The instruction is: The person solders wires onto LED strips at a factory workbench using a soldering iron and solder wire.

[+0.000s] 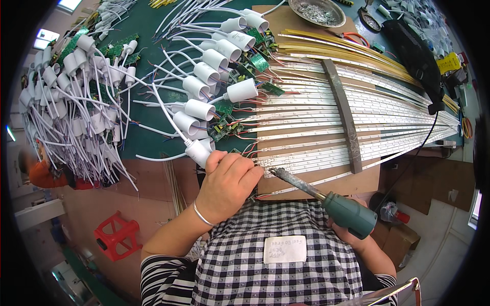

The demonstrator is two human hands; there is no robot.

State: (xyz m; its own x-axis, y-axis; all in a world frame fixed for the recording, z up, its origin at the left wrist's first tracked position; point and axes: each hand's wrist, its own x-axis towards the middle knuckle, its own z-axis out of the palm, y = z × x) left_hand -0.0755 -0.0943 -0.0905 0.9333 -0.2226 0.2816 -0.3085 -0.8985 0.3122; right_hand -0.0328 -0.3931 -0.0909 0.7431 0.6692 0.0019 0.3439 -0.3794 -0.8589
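Note:
My right hand (352, 235) grips the dark green handle of a soldering iron (349, 214). The iron's crusted grey tip reaches left to the near ends of the white LED strips (316, 137), where thin red and white wires meet them. My left hand (227, 181) is closed there, fingertips pressed together beside the iron's tip; what they pinch is hidden. Against its knuckles lies a white lamp socket (198, 152) with a white cable. More sockets (206, 74) with small green circuit boards (224, 127) lie in a row along the strips' left ends.
A dark metal bar (342, 115) lies across the strips on a brown cardboard sheet (370, 176). Farther back stand a metal dish of solder scraps (317, 11) and a black pouch-like thing (416, 56). Bundled cables and sockets (76, 102) overhang the left edge. A red stool (117, 235) is below.

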